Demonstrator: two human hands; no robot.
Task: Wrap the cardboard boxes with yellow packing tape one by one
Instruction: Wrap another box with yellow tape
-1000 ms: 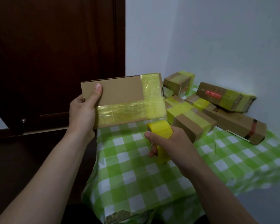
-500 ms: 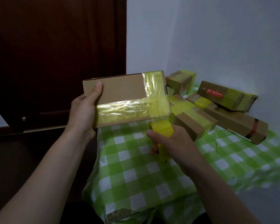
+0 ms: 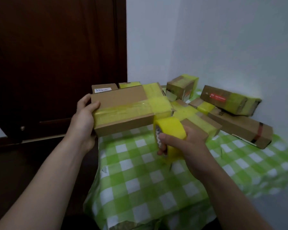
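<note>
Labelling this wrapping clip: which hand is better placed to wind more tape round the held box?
Right. The right hand grips the yellow tape roll just under the right end of the cardboard box, ready to wind. The left hand holds its left end, steadying it.

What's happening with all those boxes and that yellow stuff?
A person is taping up a cardboard box. The left hand holds it up by one end, above the green checked tablecloth. The right hand grips the tape roll, which sits right against the box's other end. Yellow bands already run along and across the box. More taped boxes lie piled at the back by the wall.
</note>
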